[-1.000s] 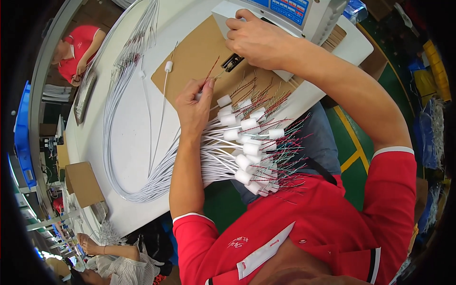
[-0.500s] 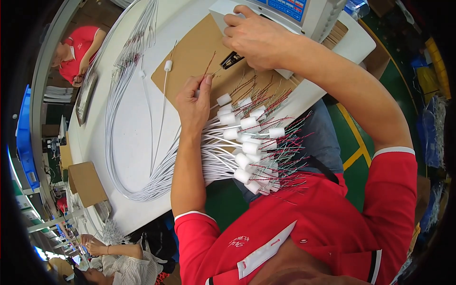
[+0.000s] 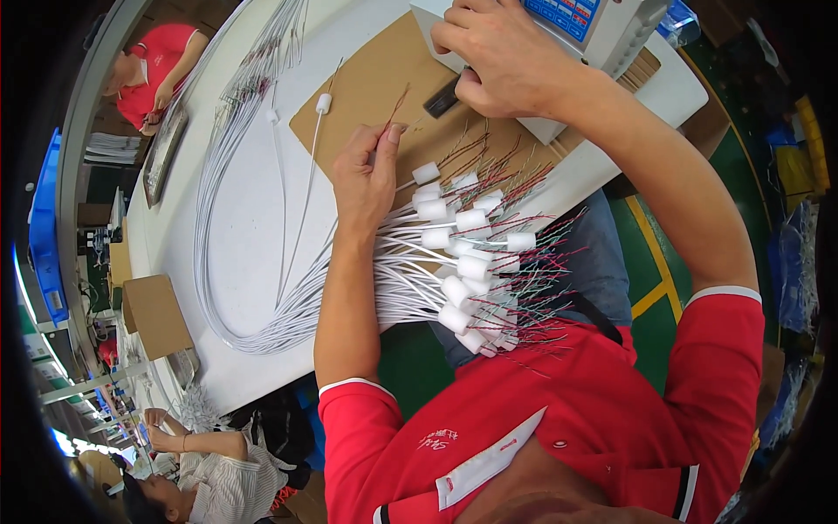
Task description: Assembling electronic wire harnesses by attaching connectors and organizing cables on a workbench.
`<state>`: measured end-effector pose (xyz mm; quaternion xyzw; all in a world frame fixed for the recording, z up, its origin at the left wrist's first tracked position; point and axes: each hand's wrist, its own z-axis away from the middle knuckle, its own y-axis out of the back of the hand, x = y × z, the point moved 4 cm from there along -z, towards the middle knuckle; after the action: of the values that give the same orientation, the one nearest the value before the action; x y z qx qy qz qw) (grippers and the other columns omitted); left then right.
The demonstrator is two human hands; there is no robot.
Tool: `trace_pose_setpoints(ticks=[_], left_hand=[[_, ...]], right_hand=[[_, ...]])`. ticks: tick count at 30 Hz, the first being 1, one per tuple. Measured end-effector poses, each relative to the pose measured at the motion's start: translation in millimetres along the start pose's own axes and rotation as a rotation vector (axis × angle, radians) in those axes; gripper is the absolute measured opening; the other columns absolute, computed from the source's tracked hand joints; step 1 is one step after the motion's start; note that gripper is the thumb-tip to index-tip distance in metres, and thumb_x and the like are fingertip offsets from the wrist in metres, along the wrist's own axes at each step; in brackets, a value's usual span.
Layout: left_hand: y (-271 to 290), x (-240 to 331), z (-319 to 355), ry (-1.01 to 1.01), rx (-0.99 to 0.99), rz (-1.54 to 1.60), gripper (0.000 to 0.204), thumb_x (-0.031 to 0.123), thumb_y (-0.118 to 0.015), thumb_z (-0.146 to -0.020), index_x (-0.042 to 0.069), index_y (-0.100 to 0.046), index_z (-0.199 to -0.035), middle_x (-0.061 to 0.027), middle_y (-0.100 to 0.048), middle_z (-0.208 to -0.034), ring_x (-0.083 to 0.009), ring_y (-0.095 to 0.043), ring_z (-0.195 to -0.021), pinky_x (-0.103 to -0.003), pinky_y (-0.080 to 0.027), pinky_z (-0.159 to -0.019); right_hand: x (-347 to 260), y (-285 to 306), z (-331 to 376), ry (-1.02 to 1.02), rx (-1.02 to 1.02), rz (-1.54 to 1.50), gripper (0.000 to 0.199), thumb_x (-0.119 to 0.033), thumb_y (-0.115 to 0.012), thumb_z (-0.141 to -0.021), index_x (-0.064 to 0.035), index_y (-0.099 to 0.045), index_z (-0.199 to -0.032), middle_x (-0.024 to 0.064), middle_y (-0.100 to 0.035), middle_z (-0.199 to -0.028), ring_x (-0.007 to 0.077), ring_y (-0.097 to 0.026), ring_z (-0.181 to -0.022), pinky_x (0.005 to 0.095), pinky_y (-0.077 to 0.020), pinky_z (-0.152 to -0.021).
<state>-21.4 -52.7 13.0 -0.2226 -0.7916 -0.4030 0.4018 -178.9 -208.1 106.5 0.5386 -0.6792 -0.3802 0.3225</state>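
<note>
My left hand (image 3: 367,170) is closed in a pinch on a thin reddish-brown twisted wire (image 3: 399,105), its free end pointing up. Bent fingers of my right hand (image 3: 515,65) rest at the white housing of a bench machine (image 3: 642,31), thumb apart from the index finger. Below the thumb a blurred black part (image 3: 443,99) juts toward the left hand; whether it belongs to the machine is unclear. Near my left wrist lies a bundle of white cables (image 3: 262,342). Several white cylindrical sleeves (image 3: 472,223) sit near the cable ends, with red, brown and green twisted wires fanning out beyond.
Brown cardboard (image 3: 375,74) covers part of the white table (image 3: 240,218). One sleeved cable (image 3: 323,104) lies apart on it. A metal tray (image 3: 164,162) stands at the left edge, a cardboard box (image 3: 157,316) beyond. Two other people work at the left.
The view has shifted slightly. The black part looked like two angled jaws and is now a blurred block. My right thumb is tucked in closer; my left hand still pinches the wire.
</note>
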Motion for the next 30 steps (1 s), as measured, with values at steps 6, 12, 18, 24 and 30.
trace_pose_setpoints(ticks=[6,12,18,24,30], left_hand=[[-4.8,5.9,-1.2,-0.011,0.011,-0.072,0.020,0.016,-0.066,-0.103,-0.001,-0.074,-0.103,-0.0107,-0.066,-0.083,-0.0215,-0.061,-0.074,-0.033,-0.047,-0.069],[-9.6,10.6,-1.7,-0.070,-0.007,-0.130,0.020,0.015,-0.062,-0.104,-0.002,-0.071,-0.097,-0.0142,-0.067,-0.086,-0.0279,-0.062,-0.074,-0.037,-0.049,-0.070],[-5.2,5.3,-3.3,-0.058,0.009,-0.155,0.033,0.026,-0.057,-0.109,-0.001,-0.071,-0.095,-0.0100,-0.064,-0.081,-0.0161,-0.054,-0.071,-0.032,-0.044,-0.065],[-1.4,-16.9,-6.2,0.231,-0.135,0.164,0.032,0.023,-0.053,-0.110,-0.002,-0.070,-0.098,-0.0014,-0.064,-0.084,-0.0103,-0.054,-0.075,-0.026,-0.044,-0.067],[1.3,-7.4,-8.8,0.144,-0.105,0.329,0.019,0.015,-0.057,-0.107,-0.001,-0.065,-0.111,-0.0076,-0.070,-0.107,-0.0143,-0.066,-0.087,-0.028,-0.052,-0.083]], right_hand=[[-0.8,-2.4,-0.3,0.008,-0.025,0.030,0.038,-0.021,-0.070,-0.071,0.0028,-0.067,-0.100,0.0192,-0.067,-0.105,0.0356,-0.054,-0.113,0.0497,-0.0355,-0.105],[-1.8,-2.2,-1.7,0.018,-0.087,0.048,0.039,-0.022,-0.070,-0.071,0.0037,-0.068,-0.100,0.0196,-0.067,-0.105,0.0353,-0.055,-0.113,0.0500,-0.0359,-0.105],[-1.4,-0.9,0.2,0.018,-0.067,0.004,0.038,-0.022,-0.071,-0.071,0.0038,-0.068,-0.098,0.0198,-0.067,-0.104,0.0359,-0.055,-0.113,0.0502,-0.0357,-0.106],[-3.8,-3.5,-1.7,0.044,-0.090,0.025,0.038,-0.023,-0.069,-0.071,0.0054,-0.069,-0.097,0.0210,-0.068,-0.103,0.0363,-0.055,-0.112,0.0496,-0.0356,-0.106],[-8.7,-4.1,-2.3,0.063,-0.119,0.074,0.040,-0.024,-0.069,-0.071,0.0070,-0.069,-0.095,0.0225,-0.068,-0.104,0.0354,-0.055,-0.112,0.0490,-0.0357,-0.106]])
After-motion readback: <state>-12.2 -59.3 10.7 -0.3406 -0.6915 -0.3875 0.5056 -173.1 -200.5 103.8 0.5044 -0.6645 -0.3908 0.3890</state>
